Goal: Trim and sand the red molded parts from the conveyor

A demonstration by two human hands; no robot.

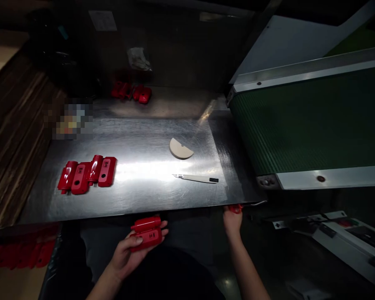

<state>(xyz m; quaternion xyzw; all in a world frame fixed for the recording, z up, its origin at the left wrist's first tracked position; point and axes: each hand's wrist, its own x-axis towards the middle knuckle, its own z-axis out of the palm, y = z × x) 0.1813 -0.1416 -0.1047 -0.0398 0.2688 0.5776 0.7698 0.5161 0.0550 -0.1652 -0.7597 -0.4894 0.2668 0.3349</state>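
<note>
My left hand [129, 252] is below the table's near edge, fingers wrapped round a red plastic part [146, 233]. My right hand [232, 220] reaches up under the front edge of the metal table [150, 196], closed on a small red piece [236, 208] that I cannot make out well. On the table's left lie two paired red plastic parts [87, 174]. A white craft knife [196, 178] and a beige half-disc [180, 148] lie near the middle right.
More red parts [131, 91] sit at the table's far edge, below a crumpled grey rag [138, 58]. A green conveyor belt [312, 121] borders the table on the right. A dark bin with red parts [21, 250] stands at lower left.
</note>
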